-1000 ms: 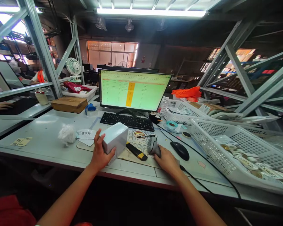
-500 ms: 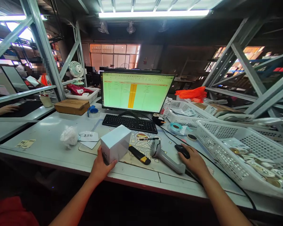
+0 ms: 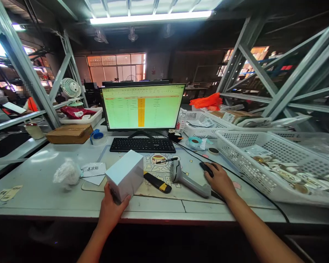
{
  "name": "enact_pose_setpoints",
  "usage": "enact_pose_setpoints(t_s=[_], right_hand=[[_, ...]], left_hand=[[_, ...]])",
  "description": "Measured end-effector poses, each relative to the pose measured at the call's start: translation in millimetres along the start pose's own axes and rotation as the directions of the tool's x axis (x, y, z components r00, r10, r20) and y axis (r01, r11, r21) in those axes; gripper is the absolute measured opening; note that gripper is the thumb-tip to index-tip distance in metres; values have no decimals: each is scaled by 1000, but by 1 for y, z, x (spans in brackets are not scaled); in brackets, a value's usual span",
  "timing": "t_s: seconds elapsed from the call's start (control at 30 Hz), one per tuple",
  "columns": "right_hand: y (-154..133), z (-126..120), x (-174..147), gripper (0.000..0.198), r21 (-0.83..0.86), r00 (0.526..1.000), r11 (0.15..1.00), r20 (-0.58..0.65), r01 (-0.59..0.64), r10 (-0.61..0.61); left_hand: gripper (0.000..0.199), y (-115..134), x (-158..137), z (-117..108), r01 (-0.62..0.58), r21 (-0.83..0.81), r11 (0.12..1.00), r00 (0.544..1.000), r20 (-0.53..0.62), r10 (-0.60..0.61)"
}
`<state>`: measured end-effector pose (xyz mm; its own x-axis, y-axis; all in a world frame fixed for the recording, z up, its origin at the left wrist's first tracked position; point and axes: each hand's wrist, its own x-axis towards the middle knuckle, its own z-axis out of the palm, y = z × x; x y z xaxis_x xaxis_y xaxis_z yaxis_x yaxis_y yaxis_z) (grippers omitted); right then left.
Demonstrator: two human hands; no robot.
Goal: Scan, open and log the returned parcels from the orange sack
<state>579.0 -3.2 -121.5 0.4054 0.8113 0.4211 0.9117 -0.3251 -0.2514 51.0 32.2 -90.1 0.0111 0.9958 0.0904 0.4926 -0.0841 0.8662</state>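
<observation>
My left hand [image 3: 112,210] grips a white box [image 3: 127,173] by its near end, just above the front of the desk mat. My right hand [image 3: 221,182] is curled over a black computer mouse [image 3: 206,168]. Between the hands lie a utility knife [image 3: 157,182] with black and yellow parts, a grey barcode scanner [image 3: 190,185] and a dark pen [image 3: 167,160]. Behind them are a black keyboard [image 3: 142,145] and a lit monitor [image 3: 161,109] showing a table with an orange column.
At right, a white perforated basket [image 3: 246,175] holds several packaged pieces. Tape rolls, including a light blue one [image 3: 194,141], lie nearby. A cardboard box [image 3: 69,134], crumpled clear plastic [image 3: 67,173] and a labelled paper [image 3: 91,170] are at left. A cable crosses the right side.
The view has swung right, so most things sit further left in it. My left hand still grips the white box, and my right hand stays on the computer mouse.
</observation>
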Motion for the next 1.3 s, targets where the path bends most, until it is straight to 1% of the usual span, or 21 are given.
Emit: enact_pose_setpoints(t_s=[0.17,0.27,0.37,0.43,0.47,0.5,0.57,0.6,0.63,0.67,0.7,0.73,0.77,0.83,0.87,0.93,0.97,1.03,1.1,1.2,1.3], right_hand=[[-8,-6,-3,55,-8,1000,1000,3,-17,17],[-11,-9,-4,55,-10,1000,1000,12,-23,23],[-14,-11,-4,56,-18,999,999,22,-32,32],[-16,-12,-5,57,-23,999,999,25,-38,39],[-17,-13,-5,56,-27,999,999,28,-44,45],[-18,-14,-6,56,-29,998,998,32,-49,50],[-21,-16,-6,55,-32,997,998,44,-63,64],[-22,-16,-7,54,-32,996,997,49,-70,72],[-23,-17,-7,54,-30,996,997,52,-74,76],[-24,-18,-7,54,-29,996,997,54,-76,78],[-25,-19,-8,54,-27,995,997,56,-79,80],[-27,-20,-8,54,-25,995,996,58,-80,82],[-28,-21,-8,54,-22,995,997,62,-79,80],[-32,-23,-10,55,-16,995,997,70,-75,76],[-34,-25,-10,55,-14,994,997,74,-75,76],[-37,-28,-12,56,-10,994,997,79,-74,75],[-38,-29,-12,56,-9,994,997,80,-75,76],[-38,-29,-13,56,-5,994,997,80,-71,71],[-37,-28,-13,55,-2,995,998,76,-57,57],[-34,-25,-13,54,1,997,999,61,-47,47],[-32,-22,-13,54,5,997,998,44,-57,57]], left_hand=[[98,-3,-1,2,-26,0,1000,998,-63,26],[93,-5,-4,5,-28,28,999,987,-154,32],[98,-5,-6,4,-8,40,999,960,-278,18],[104,1,-9,0,-95,84,992,900,-418,121],[105,8,-13,-4,-172,127,977,846,-488,213],[104,17,-18,-8,-262,178,948,777,-544,317],[87,44,-29,-14,-440,242,865,643,-588,491],[72,62,-34,-13,-525,228,820,609,-572,549],[57,82,-35,-7,-599,189,778,605,-529,595],[44,104,-33,3,-654,129,745,631,-450,632],[36,125,-26,19,-686,61,725,671,-331,663],[32,145,-13,39,-688,16,725,714,-161,681],[29,162,4,63,-675,4,738,738,-17,675],[27,185,49,116,-628,87,773,772,197,604],[29,191,74,140,-583,183,792,803,280,526],[43,191,118,179,-495,372,785,854,375,361],[52,188,136,192,-479,439,760,864,390,319],[66,178,160,206,-477,508,717,867,406,289],[70,169,171,212,-504,522,688,852,430,298],[68,164,174,216,-540,530,654,827,480,294],[65,167,174,222,-524,544,655,832,493,255]])
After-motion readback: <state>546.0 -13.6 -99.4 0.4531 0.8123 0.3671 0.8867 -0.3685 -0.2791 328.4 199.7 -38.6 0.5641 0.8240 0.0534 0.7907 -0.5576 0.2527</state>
